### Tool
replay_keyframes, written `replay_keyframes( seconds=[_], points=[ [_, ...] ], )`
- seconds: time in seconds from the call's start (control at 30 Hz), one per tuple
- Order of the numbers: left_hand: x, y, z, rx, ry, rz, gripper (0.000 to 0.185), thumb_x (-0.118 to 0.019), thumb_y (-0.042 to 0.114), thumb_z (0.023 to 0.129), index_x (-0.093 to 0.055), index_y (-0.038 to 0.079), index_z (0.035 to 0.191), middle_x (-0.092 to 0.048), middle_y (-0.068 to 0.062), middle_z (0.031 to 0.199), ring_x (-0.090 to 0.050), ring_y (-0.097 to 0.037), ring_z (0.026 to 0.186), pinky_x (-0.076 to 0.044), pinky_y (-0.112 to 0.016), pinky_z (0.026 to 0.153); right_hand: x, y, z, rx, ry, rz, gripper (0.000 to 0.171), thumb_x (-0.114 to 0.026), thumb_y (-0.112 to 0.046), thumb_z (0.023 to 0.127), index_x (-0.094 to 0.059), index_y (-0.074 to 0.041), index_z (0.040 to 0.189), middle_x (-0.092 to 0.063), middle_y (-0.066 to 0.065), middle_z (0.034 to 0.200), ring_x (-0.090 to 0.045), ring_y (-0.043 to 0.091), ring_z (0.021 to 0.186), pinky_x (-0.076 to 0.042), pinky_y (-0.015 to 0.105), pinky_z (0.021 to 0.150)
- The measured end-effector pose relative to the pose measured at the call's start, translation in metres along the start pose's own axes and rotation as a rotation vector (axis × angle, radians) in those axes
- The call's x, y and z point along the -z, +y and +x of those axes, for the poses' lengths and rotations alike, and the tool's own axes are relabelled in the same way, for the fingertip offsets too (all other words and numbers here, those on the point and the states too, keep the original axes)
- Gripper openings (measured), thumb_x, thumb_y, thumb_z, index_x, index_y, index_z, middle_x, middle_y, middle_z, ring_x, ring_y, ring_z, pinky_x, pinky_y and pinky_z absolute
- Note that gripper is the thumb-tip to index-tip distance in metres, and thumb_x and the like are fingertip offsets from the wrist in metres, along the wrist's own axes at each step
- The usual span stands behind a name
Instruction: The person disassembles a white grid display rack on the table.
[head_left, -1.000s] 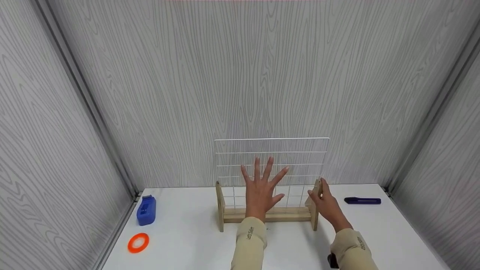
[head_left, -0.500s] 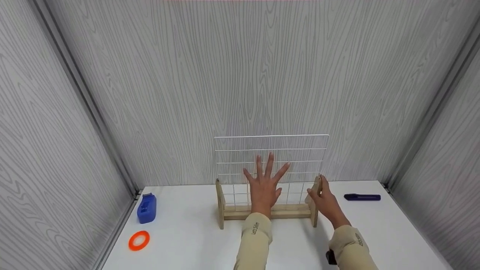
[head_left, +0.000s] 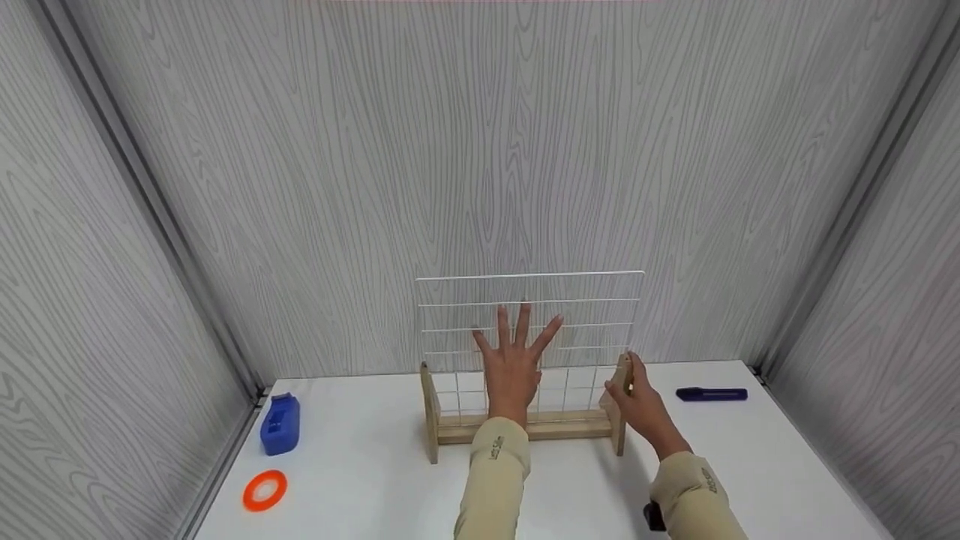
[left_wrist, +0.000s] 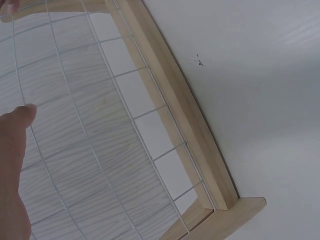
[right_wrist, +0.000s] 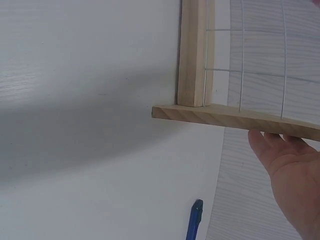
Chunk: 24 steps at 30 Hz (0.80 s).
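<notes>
A white table [head_left: 360, 465] sits inside a booth with 3 gray walls [head_left: 525, 150] that look like wood. In the middle of the table stands a wire grid [head_left: 592, 300] held up in a wooden stand [head_left: 431, 412]. The left hand [head_left: 512, 367] is flat against the grid with all 5 fingers spread wide. The right hand [head_left: 634, 401] holds the right post of the stand, with the fingers wrapped around its far side and the thumb in front. Compared with 1 second ago, the grid, the stand and both hands sit a little more to the left in the head view, and the hands keep the same hold. On the left of the table lie a blue block [head_left: 280, 424] and, nearer the front, an orange ring [head_left: 264, 490]. A dark blue pen [head_left: 711, 394] lies to the right of the stand, well apart from the right hand. In the left wrist view only the thumb edge of the left hand shows at the side. In the right wrist view the fingertips [right_wrist: 272, 142] peek out behind the post, and the pen is cut off at the bottom. A small black thing by the right sleeve is too hidden to make out.
</notes>
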<state>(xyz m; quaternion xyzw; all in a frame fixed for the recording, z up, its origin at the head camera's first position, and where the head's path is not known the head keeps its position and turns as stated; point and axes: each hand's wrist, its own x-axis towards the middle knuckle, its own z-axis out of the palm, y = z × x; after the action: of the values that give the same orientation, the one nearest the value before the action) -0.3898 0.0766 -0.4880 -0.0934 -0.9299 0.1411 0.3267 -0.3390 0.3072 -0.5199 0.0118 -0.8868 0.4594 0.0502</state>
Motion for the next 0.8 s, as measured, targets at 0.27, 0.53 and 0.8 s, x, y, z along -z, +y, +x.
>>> replay_keyframes(
  seconds=[0.27, 0.53, 0.8],
  points=[
    [-0.0026, 0.0001, 0.0007, -0.005, -0.010, 0.000, 0.122, -0.081, 0.044, 0.083, 0.017, 0.054, 0.154, 0.000, -0.005, 0.172, -0.016, -0.037, 0.157, -0.043, -0.068, 0.106, -0.0029, 0.0002, 0.0032, -0.003, 0.067, -0.056, 0.060, -0.037, -0.011, 0.109, -0.009, -0.004, 0.162, -0.027, 0.037, 0.158, -0.037, 0.054, 0.142, -0.037, 0.067, 0.112],
    [-0.0049, -0.0006, -0.0011, -0.023, 0.024, 0.061, 0.128, -0.085, 0.038, 0.080, 0.018, 0.053, 0.154, 0.001, -0.003, 0.171, -0.017, -0.034, 0.157, -0.046, -0.067, 0.104, -0.0015, -0.0009, 0.0057, -0.014, 0.120, -0.130, 0.057, -0.038, -0.016, 0.109, -0.018, 0.000, 0.160, -0.039, 0.037, 0.151, -0.046, 0.053, 0.136, -0.042, 0.066, 0.108],
    [-0.0050, -0.0015, -0.0027, -0.032, 0.030, 0.080, 0.130, -0.086, 0.040, 0.080, 0.019, 0.051, 0.155, -0.001, -0.002, 0.171, -0.017, -0.035, 0.157, -0.048, -0.066, 0.102, -0.0019, 0.0007, 0.0084, -0.021, 0.187, -0.123, 0.054, -0.040, -0.021, 0.110, -0.026, -0.006, 0.160, -0.048, 0.033, 0.148, -0.052, 0.051, 0.131, -0.047, 0.063, 0.105]
  ],
)
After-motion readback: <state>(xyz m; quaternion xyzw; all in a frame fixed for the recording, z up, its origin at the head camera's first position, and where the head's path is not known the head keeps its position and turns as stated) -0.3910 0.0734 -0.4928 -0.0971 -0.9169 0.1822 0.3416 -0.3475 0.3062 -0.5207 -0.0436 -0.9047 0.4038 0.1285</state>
